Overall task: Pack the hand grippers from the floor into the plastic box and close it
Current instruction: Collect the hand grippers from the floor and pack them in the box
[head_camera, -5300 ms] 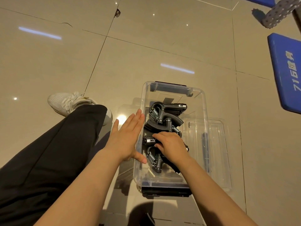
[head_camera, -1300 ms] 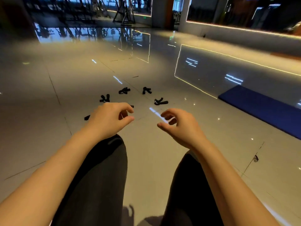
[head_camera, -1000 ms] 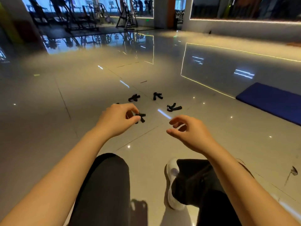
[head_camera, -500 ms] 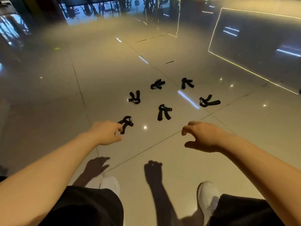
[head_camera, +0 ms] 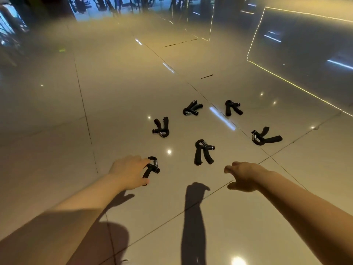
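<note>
Several black hand grippers lie scattered on the glossy tile floor. My left hand (head_camera: 129,172) reaches down to the nearest hand gripper (head_camera: 151,167), with thumb and fingers curled round its handles. My right hand (head_camera: 242,175) hovers above the floor with loosely curled fingers and holds nothing. Just beyond and left of it lies another gripper (head_camera: 203,152). Further ones lie at the left (head_camera: 161,128), the far middle (head_camera: 192,109), the far right (head_camera: 233,108) and the right (head_camera: 264,136). The plastic box is out of view.
Beige floor tiles (head_camera: 114,92) stretch all round, with bright light reflections. Glass or mirrored wall panels (head_camera: 305,54) stand at the far right. Gym equipment shows dimly at the top left. The shadows of my arms fall on the floor near me.
The view has come closer to the grippers and tilted down. My left hand has closed round the nearest gripper's handles. My right hand has moved forward, still holding nothing.
</note>
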{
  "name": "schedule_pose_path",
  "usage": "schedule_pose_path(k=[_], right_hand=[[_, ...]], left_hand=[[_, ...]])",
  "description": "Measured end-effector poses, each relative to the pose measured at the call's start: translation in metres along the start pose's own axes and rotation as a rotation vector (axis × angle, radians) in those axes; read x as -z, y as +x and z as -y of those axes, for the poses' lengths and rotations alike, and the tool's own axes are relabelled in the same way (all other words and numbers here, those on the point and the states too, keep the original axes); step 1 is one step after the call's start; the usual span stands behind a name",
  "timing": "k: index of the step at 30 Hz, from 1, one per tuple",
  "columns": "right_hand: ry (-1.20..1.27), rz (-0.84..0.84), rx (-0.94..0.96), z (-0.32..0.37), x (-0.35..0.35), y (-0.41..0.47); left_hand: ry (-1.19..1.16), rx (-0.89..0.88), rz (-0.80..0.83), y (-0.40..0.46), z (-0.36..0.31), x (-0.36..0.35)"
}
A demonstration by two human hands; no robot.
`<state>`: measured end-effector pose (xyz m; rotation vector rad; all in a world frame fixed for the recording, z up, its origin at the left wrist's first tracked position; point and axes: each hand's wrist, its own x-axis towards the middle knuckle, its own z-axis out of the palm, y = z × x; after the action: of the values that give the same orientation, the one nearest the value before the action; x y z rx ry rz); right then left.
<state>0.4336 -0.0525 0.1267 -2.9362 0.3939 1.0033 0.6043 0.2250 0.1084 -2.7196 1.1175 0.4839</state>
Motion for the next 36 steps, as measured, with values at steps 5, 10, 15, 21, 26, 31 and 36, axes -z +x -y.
schedule_pose_path(k=[5, 10, 15, 21, 26, 31, 36], right_hand=[[0.036, -0.032, 0.010, -0.003, -0.044, 0.096], [0.116, 0.001, -0.033, 0.005, -0.090, 0.180], [0.422, -0.174, -0.337, 0.011, -0.089, 0.258], [0.420, -0.121, -0.513, 0.023, -0.106, 0.291], [0.428, -0.298, -0.466, 0.025, -0.125, 0.285], [0.272, -0.281, -0.303, 0.034, -0.110, 0.296], [0.145, -0.284, -0.189, 0.032, -0.129, 0.290]], left_hand=[[0.005, -0.039, -0.129, 0.066, 0.028, -0.076], [-0.147, 0.143, -0.106, 0.128, 0.039, -0.159], [-0.208, 0.320, 0.027, 0.144, 0.054, -0.219], [-0.261, 0.311, -0.037, 0.150, 0.064, -0.228], [-0.306, 0.329, 0.022, 0.147, 0.069, -0.230], [-0.305, 0.274, -0.081, 0.132, 0.061, -0.239], [-0.342, 0.348, -0.054, 0.115, 0.037, -0.246]])
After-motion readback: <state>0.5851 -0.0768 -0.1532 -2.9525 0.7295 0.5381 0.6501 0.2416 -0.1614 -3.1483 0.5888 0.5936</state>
